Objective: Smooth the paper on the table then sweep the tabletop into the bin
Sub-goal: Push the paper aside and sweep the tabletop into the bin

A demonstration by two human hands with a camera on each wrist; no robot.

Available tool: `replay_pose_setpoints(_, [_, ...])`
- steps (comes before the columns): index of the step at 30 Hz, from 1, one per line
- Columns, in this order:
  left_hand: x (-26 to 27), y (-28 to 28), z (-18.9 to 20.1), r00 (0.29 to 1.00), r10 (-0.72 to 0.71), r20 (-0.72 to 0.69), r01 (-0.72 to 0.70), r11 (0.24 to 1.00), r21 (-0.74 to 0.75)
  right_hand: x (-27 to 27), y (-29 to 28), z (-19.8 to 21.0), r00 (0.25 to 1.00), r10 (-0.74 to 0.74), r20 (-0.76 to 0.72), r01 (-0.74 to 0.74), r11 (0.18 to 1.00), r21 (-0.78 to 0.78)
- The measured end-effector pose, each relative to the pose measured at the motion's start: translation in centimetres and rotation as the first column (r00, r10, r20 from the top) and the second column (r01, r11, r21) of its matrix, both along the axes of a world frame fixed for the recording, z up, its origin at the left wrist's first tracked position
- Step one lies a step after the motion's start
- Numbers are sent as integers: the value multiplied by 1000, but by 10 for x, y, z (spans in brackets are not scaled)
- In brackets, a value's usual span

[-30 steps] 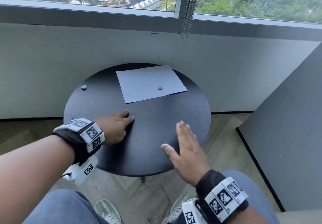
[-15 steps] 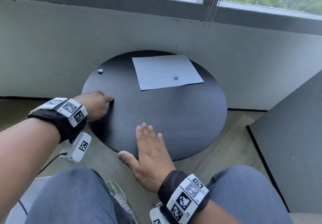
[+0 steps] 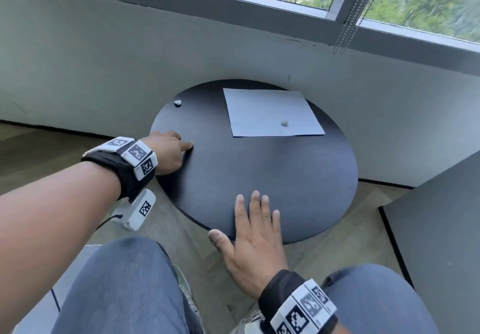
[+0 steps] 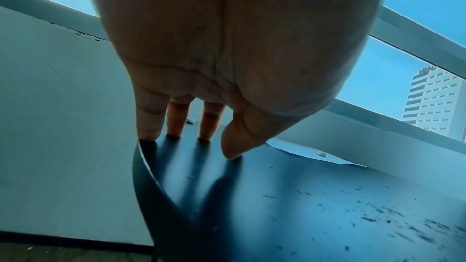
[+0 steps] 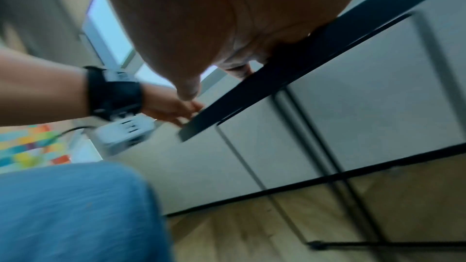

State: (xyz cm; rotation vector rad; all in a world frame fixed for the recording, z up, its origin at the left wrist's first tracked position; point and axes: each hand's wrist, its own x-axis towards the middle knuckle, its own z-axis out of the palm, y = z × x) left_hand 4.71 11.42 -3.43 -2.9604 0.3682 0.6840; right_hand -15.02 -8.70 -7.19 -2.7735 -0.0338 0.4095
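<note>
A flat white paper sheet [image 3: 270, 113] lies on the far side of the round black table [image 3: 285, 177], with a small grey crumb [image 3: 284, 123] on it. A second crumb [image 3: 177, 103] sits near the table's far left edge. My left hand [image 3: 168, 152] rests at the left rim, fingertips [image 4: 174, 132] touching the tabletop and holding nothing. My right hand [image 3: 255, 227] lies flat with straight fingers over the near edge. In the left wrist view the paper [image 4: 302, 151] and its crumb [image 4: 321, 154] show behind the thumb. No bin is in view.
A grey wall [image 3: 130, 61] under a window stands right behind the table. A dark panel [image 3: 441, 229] stands at the right. My knees in jeans [image 3: 117, 287] are below the table's near edge. Thin black table legs [image 5: 327, 146] show under the top.
Both hands have slid left and toward me along the tabletop: the left from the middle to the left rim, the right to the near edge. The head view tilted down.
</note>
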Motion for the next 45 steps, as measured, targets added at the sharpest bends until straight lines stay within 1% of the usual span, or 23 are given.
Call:
replay_pose_setpoints(2, [-2, -2, 2, 1000, -3, 0, 3, 1000, 8, 7, 10, 8, 997, 72, 36, -77, 978, 194])
replay_pose_setpoints(4, [-5, -3, 4, 1000, 5, -4, -5, 1000, 7, 28, -7, 13, 994, -38, 100, 8, 959, 283])
replay_pose_setpoints(7, [-8, -4, 3, 1000, 13, -22, -13, 1000, -10, 65, -56, 15, 932, -355, 76, 342, 928, 151])
replay_pose_setpoints(9, [-9, -6, 4, 1000, -2, -23, 2, 1000, -11, 74, -68, 12, 919, -395, 13, 395, 919, -7])
replay_pose_setpoints(11, [-11, -7, 4, 1000, -21, -9, 21, 1000, -10, 68, -53, 5, 958, -287, -13, 284, 953, -106])
replay_pose_setpoints(13, [-14, -6, 0, 1000, -29, -4, 28, 999, -26, 53, -29, 5, 992, -123, -24, 121, 989, -84])
replay_pose_setpoints(15, [-18, -5, -4, 999, -39, -23, 38, 998, -48, 41, -14, 17, 998, 28, -56, -23, 997, 78])
replay_pose_setpoints(17, [-23, -7, -2, 996, -79, -47, 73, 991, -110, 43, -12, 39, 995, 73, -63, -53, 959, 277])
replay_pose_setpoints(18, [-27, -7, 0, 991, -117, -62, 104, 978, -182, 49, -16, 48, 998, 64, -29, -52, 949, 310])
replay_pose_setpoints(21, [-36, -5, 8, 982, -184, -40, 151, 897, -415, 92, -37, 60, 999, 28, 36, -34, 980, 195])
replay_pose_setpoints(23, [-33, 0, 7, 992, -107, 59, 122, 865, -487, 121, -47, 58, 999, 45, -12, -44, 997, 65])
replay_pose_setpoints(26, [-31, 2, 4, 997, -22, 68, 47, 920, -389, 137, -44, 42, 986, 128, -110, -140, 984, -110])
replay_pose_setpoints(28, [-40, -4, 6, 995, -101, -28, 90, 959, -269, 125, -34, 31, 965, 216, -148, -243, 951, -193])
replay_pose_setpoints(29, [-45, -8, 8, 983, -166, -82, 140, 955, -263, 114, -30, 29, 947, 277, -164, -307, 930, -204])
replay_pose_setpoints(31, [-54, -12, 13, 940, -297, -168, 229, 913, -338, 96, -29, 38, 888, 424, -177, -447, 887, -118])
replay_pose_setpoints(33, [-58, -15, 19, 928, -345, -138, 256, 863, -436, 95, -35, 55, 854, 505, -125, -504, 863, 46])
replay_pose_setpoints(34, [-56, -14, 19, 942, -324, -90, 245, 844, -477, 101, -39, 62, 873, 483, -64, -477, 874, 92])
replay_pose_setpoints(36, [-45, -10, 19, 978, -206, 34, 196, 847, -495, 123, -48, 73, 939, 338, 55, -342, 935, 97])
replay_pose_setpoints(37, [-40, -8, 20, 986, -141, 86, 165, 867, -471, 136, -51, 75, 958, 276, 82, -283, 956, 78])
replay_pose_setpoints(39, [-29, 0, 17, 998, -9, 70, 33, 933, -359, 156, -51, 73, 970, 233, 62, -234, 972, 13])
replay_pose_setpoints(41, [-21, 11, 9, 995, 97, 27, -86, 960, -268, 165, -43, 66, 964, 264, -11, -264, 962, -68])
replay_pose_setpoints(42, [-22, 16, 5, 994, 108, 26, -100, 972, -211, 165, -36, 62, 954, 295, -46, -298, 949, -101])
replay_pose_setpoints(45, [-36, 24, -1, 1000, 19, -16, -20, 997, -68, 147, -16, 49, 901, 406, -153, -429, 885, -181])
